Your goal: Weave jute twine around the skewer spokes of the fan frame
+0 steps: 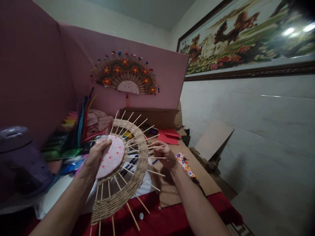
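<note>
Left hand is clamped on the dotted panel of a half-round woven fan, thumb on the front, other fingers mostly hidden behind. Right hand has its fingers bunched together on a pale stick at the fan's outer edge. The fan is up in the air over the middle of the table, tilted, blocking a good chunk of what's behind it; the sticks overlap too much for me to count.

Just right of the right hand there's one flower-patterned tool with a dark cord, lying on a cardboard sheet. Slightly farther back, red paper, looks like two pieces. Near side: red tablecloth with one small clear disc on it.

Far left is one purple container, top on, contents hidden. Between it and the fan: plastic bags, a bunch of coloured strips and crumpled pink cloth.

Farthest out, one decorated fan on the pink board, eight orange flowers by my count, plus one framed horse picture on the right wall.
</note>
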A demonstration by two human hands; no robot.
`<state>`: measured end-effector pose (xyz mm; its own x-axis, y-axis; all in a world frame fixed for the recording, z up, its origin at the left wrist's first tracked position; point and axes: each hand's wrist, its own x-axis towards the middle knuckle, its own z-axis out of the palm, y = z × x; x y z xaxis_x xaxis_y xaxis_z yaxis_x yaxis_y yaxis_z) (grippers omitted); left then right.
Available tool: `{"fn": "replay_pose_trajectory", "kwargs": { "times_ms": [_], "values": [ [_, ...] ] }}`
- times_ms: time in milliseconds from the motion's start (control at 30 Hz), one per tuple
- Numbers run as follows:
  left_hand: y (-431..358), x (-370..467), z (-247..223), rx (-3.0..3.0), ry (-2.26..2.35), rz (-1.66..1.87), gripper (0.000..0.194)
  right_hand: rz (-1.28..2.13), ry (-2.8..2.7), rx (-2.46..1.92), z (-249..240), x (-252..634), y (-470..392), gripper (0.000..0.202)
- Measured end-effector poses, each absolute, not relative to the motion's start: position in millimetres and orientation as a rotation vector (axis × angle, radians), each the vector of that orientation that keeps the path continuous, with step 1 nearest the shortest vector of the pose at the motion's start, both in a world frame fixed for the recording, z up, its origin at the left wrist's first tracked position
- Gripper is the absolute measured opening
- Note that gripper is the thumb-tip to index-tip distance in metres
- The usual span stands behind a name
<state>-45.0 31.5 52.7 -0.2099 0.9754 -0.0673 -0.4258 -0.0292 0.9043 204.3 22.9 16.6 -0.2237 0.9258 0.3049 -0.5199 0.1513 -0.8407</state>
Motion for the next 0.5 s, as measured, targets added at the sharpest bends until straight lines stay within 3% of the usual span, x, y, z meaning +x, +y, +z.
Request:
{"fn": "replay_pose_trajectory", "kwargs": {
  "times_ms": [500],
  "values": [
    [32.9,-47.8,48.3,0.725,0.949,1.415,0.014,1.423,-1.106,-0.571,19.3,201.1,16.6,0.018]
  ]
}}
